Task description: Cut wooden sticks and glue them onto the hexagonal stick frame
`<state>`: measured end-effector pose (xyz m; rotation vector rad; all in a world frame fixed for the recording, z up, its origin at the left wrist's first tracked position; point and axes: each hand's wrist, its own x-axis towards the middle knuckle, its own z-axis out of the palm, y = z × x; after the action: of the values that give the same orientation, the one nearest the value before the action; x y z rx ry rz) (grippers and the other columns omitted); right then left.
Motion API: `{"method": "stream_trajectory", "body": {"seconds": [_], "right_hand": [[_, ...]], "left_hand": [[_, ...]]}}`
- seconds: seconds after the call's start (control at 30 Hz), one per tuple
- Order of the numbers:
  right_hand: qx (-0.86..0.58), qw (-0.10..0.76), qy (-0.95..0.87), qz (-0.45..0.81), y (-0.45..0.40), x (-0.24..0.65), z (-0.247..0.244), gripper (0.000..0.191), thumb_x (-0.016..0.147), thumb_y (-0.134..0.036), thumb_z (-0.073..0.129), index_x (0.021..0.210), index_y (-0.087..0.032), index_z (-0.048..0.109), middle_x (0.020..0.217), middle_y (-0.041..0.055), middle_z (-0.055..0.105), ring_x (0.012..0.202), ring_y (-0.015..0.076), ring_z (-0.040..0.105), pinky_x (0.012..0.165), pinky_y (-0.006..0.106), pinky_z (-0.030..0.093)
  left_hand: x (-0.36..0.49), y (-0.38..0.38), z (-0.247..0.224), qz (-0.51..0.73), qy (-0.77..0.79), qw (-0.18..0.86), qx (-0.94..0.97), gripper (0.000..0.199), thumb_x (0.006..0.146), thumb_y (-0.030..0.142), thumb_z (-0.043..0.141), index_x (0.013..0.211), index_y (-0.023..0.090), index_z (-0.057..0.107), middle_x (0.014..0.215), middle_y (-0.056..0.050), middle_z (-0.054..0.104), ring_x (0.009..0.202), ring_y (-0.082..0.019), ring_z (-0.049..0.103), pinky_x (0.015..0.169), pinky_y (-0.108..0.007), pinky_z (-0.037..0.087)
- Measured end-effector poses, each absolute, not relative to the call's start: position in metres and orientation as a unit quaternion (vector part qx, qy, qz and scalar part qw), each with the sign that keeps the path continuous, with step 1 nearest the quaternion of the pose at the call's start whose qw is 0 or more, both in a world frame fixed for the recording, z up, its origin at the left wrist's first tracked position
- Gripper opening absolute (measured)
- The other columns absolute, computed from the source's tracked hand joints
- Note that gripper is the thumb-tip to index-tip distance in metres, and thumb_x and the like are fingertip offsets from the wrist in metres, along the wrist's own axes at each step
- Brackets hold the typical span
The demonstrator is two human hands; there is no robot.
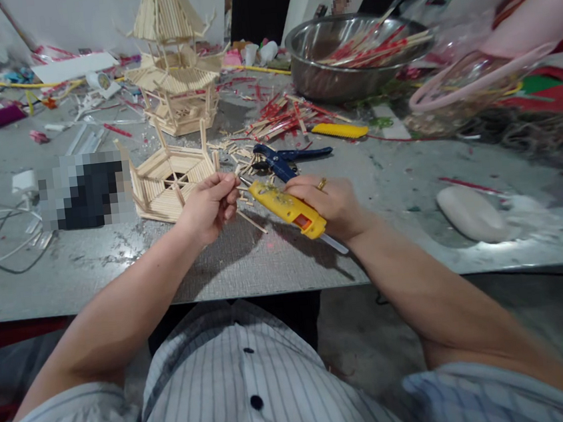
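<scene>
My right hand [328, 203] is wrapped round a yellow glue gun [286, 210], with a clear glue stick out of its back end. The gun's metal tip points left, close to the fingertips of my left hand [215, 204]. Those fingers are pinched on a small piece of wooden stick [238, 173], partly hidden by them. Just behind my left hand sits a hexagonal wooden stick frame [157, 174] with short upright posts. A taller tiered stick pagoda [176, 67] stands farther back.
Blue pliers [279, 161] lie beyond the glue gun, near a yellow cutter [339, 130] and scattered red-wrapped sticks [276, 117]. A steel bowl [318, 79] stands at the back. To the right is a white stone-like object [470, 212]; a dark phone [91, 194] lies left.
</scene>
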<state>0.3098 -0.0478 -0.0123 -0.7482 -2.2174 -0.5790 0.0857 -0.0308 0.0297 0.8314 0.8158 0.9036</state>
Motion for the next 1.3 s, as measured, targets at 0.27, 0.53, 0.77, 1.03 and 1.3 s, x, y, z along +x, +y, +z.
{"method": "stream_trajectory", "body": {"seconds": [0.27,0.53,0.77,1.03,1.3], "right_hand": [[-0.31,0.39,-0.853,-0.157,-0.048,0.313,-0.013,0.012,0.092,-0.028,0.049,0.099,-0.021,0.056,0.09,0.0105,0.072,0.078,0.0186,0.069,0.067,0.029,0.054],[-0.317,0.4,-0.846,-0.157,-0.047,0.314,-0.012,0.013,0.087,-0.022,0.055,0.098,-0.026,0.05,0.081,0.0043,0.07,0.072,0.0158,0.068,0.06,0.025,0.052],[-0.331,0.399,-0.845,-0.129,-0.048,0.312,-0.013,0.014,0.086,-0.033,0.059,0.094,-0.026,0.05,0.079,0.0036,0.068,0.07,0.0153,0.066,0.06,0.025,0.05],[-0.329,0.414,-0.838,-0.132,-0.049,0.308,-0.011,0.019,0.084,-0.036,0.064,0.091,-0.025,0.05,0.076,0.003,0.066,0.067,0.0145,0.064,0.057,0.024,0.047],[-0.321,0.43,-0.835,-0.125,-0.05,0.308,-0.01,0.02,0.083,-0.038,0.065,0.089,-0.025,0.051,0.072,0.0021,0.065,0.063,0.0148,0.062,0.054,0.025,0.046]], "left_hand": [[0.088,-0.03,0.025,0.428,0.387,0.706,0.411,0.023,0.093,0.018,0.047,0.07,0.016,0.047,0.045,0.008,0.041,0.031,-0.002,0.032,0.034,-0.015,0.021],[0.09,-0.031,0.024,0.432,0.394,0.68,0.441,0.025,0.093,0.018,0.048,0.069,0.016,0.048,0.046,0.008,0.041,0.031,-0.002,0.031,0.034,-0.016,0.018],[0.09,-0.031,0.022,0.432,0.398,0.675,0.446,0.023,0.091,0.022,0.055,0.069,0.016,0.049,0.047,0.008,0.042,0.031,-0.001,0.032,0.034,-0.017,0.018],[0.089,-0.031,0.021,0.433,0.391,0.669,0.461,0.023,0.092,0.02,0.052,0.069,0.016,0.048,0.048,0.008,0.042,0.032,-0.001,0.032,0.034,-0.017,0.018],[0.089,-0.03,0.019,0.435,0.384,0.666,0.468,0.023,0.092,0.02,0.052,0.069,0.017,0.049,0.048,0.008,0.043,0.032,-0.002,0.032,0.034,-0.017,0.018]]}}
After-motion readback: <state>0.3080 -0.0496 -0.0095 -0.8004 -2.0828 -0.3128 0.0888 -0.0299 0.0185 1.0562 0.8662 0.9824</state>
